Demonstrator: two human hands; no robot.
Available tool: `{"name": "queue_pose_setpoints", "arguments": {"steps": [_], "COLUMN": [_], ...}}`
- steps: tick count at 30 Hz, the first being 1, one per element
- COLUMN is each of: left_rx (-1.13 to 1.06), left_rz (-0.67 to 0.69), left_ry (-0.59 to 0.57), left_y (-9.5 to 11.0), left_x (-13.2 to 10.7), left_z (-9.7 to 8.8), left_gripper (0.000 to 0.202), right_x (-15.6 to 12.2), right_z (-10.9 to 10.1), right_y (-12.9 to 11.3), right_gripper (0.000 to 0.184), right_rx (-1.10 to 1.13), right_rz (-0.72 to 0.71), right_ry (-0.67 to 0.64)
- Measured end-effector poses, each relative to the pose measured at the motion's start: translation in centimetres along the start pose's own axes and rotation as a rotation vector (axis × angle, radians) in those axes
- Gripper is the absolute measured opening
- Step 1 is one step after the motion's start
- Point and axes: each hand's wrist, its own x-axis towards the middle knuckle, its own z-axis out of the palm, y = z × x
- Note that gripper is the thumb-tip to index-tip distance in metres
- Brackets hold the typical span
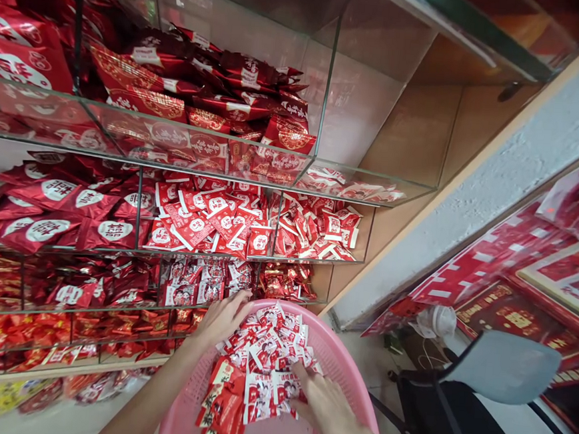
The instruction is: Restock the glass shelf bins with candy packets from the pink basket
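Entry, large to small. We logged glass shelves [372, 183] stacked with red packets [193, 223]. Below them was a pink basket [349, 379], with a heap of red-and-white sweet packets [262, 369] lying inside. Our right hand [322, 400] rested flat on the heap, fingers spread. Our left hand [224, 319] touched packets at the far rim; whether it gripped any, we could not tell.

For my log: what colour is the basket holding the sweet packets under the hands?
Pink: the perforated plastic basket shows best in the head view.
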Motion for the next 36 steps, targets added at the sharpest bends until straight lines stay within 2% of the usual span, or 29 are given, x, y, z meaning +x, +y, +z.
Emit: {"name": "queue_pose_setpoints", "arguments": {"steps": [10,13,19,31,34,36], "left_rx": [-0.011,-0.010,-0.011,-0.023,-0.036,-0.042], "left_rz": [-0.008,-0.015,-0.013,-0.023,-0.026,-0.012], "left_ry": [-0.004,-0.016,-0.008,-0.006,-0.010,-0.003], "left_y": [-0.1,0.0,-0.1,-0.1,-0.4,-0.6], "left_x": [0.1,0.1,0.1,0.1,0.1,0.1], "left_z": [0.0,-0.1,0.0,0.1,0.3,0.4], "left_gripper": [0.040,0.042,0.043,0.041,0.040,0.039], "right_x": [0.2,0.2,0.3,0.6,0.6,0.3], "right_z": [1.2,1.5,1.2,1.6,-0.2,-3.4], "right_y": [0.2,0.0,-0.2,-0.2,-0.3,-0.6], "right_gripper": [0.036,0.040,0.043,0.042,0.047,0.039], "right_rx": [-0.093,-0.107,-0.100,-0.121,-0.066,0.045], "right_rz": [-0.017,-0.028,0.010,0.051,0.034,-0.037], "right_ry": [-0.012,-0.016,-0.037,0.009,0.014,0.047]}}
